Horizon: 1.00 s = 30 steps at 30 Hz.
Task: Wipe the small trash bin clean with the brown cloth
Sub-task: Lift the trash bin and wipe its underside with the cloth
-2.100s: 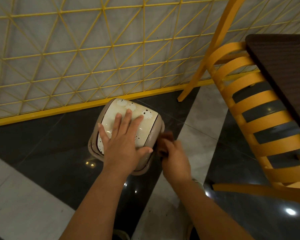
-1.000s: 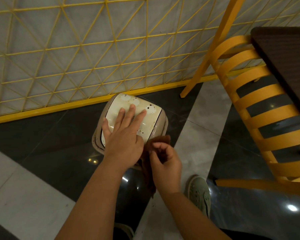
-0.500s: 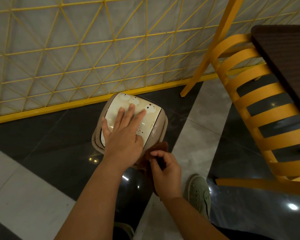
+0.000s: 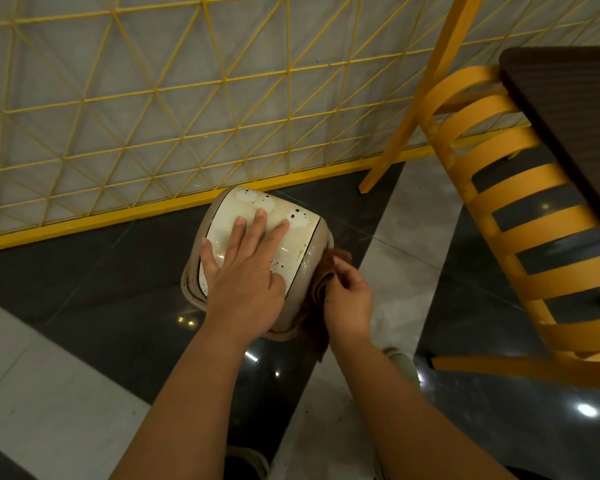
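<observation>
Down on the floor (image 4: 84,271), the small trash bin (image 4: 302,244) stands close to the yellow lattice panel (image 4: 153,116), its cream, brown-speckled lid facing up. Of the two hands, the left hand (image 4: 246,282) lies flat on the lid with fingers straight and spread, pressing on it. The right hand (image 4: 349,303) curls its fingers round the bunched brown cloth (image 4: 321,271) and holds it against the bin's right side; the lower end of the cloth seems to hang below the wrist, though it is dim there. A yellow slatted chair (image 4: 520,216) stands to the right, tucked beside a dark bench (image 4: 575,109). A pale shoe (image 4: 404,363) peeks out under the right forearm.
</observation>
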### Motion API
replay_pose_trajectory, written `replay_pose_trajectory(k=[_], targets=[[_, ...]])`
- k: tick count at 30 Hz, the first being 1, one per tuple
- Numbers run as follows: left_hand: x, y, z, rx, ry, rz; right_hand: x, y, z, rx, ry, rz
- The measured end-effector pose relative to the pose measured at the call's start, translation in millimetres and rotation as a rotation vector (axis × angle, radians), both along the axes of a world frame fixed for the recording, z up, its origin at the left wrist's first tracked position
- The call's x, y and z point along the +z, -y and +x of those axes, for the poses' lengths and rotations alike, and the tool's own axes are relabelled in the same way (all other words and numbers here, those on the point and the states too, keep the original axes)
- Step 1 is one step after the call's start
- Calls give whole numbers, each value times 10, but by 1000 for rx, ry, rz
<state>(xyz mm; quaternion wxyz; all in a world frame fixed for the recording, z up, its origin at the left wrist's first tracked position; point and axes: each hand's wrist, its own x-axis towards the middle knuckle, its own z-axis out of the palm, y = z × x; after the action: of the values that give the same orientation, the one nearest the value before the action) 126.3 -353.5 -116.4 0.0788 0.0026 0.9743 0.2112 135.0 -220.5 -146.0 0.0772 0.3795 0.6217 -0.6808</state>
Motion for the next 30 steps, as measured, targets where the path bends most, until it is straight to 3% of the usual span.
replay_pose_trajectory(k=[3,6,10,15,19,24,30], targets=[[-2,-5,-2,4,9,-14,-33,83,298,79,-40,86],[4,-15,-4,8,16,-3,-9,118,544,188,-221,201],[0,-1,-12,-1,21,12,153,74,130,237,-458,281],[2,-6,8,13,25,0,97,-23,-202,31,-161,70],[11,-16,-13,13,25,8,-22,-28,70,66,12,12],[11,-32,-1,22,24,18,-75,81,521,147,-35,132],[20,-37,-2,32,35,52,157,23,-88,101,-242,159]])
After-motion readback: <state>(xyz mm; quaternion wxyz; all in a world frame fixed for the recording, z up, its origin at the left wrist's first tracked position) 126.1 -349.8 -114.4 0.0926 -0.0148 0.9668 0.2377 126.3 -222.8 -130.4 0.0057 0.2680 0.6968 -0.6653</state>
